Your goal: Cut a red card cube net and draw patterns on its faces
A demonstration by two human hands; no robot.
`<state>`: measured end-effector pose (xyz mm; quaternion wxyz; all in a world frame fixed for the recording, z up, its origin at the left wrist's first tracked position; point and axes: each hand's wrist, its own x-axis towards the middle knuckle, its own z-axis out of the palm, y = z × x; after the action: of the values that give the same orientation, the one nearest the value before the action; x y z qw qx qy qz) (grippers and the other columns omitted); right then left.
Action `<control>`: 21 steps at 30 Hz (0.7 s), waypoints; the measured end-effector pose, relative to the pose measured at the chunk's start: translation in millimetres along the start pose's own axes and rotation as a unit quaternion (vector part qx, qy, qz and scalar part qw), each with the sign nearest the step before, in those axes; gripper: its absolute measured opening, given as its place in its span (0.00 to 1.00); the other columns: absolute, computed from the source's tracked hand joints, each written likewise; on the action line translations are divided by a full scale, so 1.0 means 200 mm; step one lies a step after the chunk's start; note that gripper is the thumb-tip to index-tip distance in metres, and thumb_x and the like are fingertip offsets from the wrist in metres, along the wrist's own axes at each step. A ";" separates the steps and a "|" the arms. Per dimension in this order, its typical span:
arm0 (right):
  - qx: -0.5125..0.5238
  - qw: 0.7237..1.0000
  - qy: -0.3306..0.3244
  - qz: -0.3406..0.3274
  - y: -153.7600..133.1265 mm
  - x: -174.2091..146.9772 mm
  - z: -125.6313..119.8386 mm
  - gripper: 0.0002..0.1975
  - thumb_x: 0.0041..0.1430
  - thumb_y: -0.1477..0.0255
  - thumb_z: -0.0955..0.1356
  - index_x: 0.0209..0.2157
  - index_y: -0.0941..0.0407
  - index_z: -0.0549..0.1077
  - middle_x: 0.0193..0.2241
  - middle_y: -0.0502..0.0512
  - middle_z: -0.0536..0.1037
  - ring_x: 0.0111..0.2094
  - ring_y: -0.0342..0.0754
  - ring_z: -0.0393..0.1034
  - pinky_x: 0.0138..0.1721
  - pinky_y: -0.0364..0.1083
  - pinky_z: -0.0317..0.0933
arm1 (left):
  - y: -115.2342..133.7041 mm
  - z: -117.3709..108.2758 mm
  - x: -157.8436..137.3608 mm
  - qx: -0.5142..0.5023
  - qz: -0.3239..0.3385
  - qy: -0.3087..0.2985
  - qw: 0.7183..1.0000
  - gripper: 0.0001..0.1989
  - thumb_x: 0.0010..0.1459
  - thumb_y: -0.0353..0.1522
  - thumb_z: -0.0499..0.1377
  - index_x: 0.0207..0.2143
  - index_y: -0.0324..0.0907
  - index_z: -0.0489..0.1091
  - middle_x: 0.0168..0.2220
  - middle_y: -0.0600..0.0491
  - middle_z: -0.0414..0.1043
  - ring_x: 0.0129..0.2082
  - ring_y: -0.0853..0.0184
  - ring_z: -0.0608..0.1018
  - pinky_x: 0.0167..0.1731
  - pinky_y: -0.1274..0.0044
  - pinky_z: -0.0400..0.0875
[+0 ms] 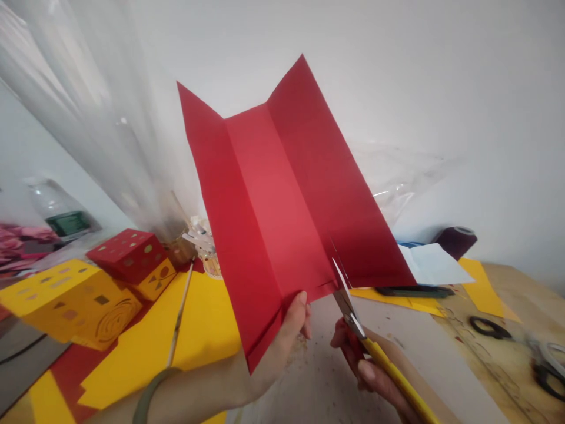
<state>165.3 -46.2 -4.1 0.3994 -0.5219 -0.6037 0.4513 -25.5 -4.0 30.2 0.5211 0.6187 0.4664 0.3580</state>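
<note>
While left grip [292, 327] holds red card [276, 194] | scissors [369, 346] at lower edge | room above

Yellow scissors [374, 350] cut off (bottom edge), bottle label [69, 223] blurred

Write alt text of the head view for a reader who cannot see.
The left hand holds up a creased red sheet; the right hand holds yellow-handled scissors at its lower edge. Patterned boxes stand at left, black-handled scissors lie at right.

Paper [273, 200] is red, scissors [352, 318] w/ yel. hndl [392, 371].
</note>
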 end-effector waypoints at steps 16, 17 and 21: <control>0.021 1.000 -0.006 0.003 0.02 0.02 0.00 0.35 0.44 0.36 0.64 0.32 0.56 0.71 0.21 0.47 0.59 0.20 0.42 0.53 0.21 0.43 0.50 | 0.01 0.00 -0.01 0.029 0.010 0.017 0.999 0.26 0.62 0.51 0.45 0.21 0.43 0.63 0.27 0.53 0.67 0.31 0.67 0.72 0.32 0.78 0.69; 0.022 1.000 -0.006 0.003 0.02 0.02 0.00 0.36 0.43 0.36 0.64 0.32 0.56 0.71 0.21 0.47 0.59 0.20 0.42 0.53 0.21 0.43 0.49 | 0.01 0.00 -0.02 0.030 0.012 0.017 0.999 0.25 0.62 0.50 0.45 0.21 0.43 0.62 0.26 0.53 0.67 0.31 0.67 0.72 0.31 0.78 0.69; 0.022 1.000 -0.006 0.007 0.04 0.02 0.00 0.36 0.43 0.35 0.63 0.31 0.56 0.71 0.22 0.48 0.60 0.21 0.43 0.55 0.19 0.42 0.49 | 0.02 0.00 -0.02 0.043 0.026 0.031 0.998 0.25 0.63 0.48 0.46 0.20 0.43 0.62 0.26 0.53 0.68 0.31 0.67 0.72 0.33 0.78 0.69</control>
<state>166.9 -41.0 -10.8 0.4038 -0.5146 -0.5921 0.4706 -25.4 -7.2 34.4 0.4701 0.6410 0.4812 0.3696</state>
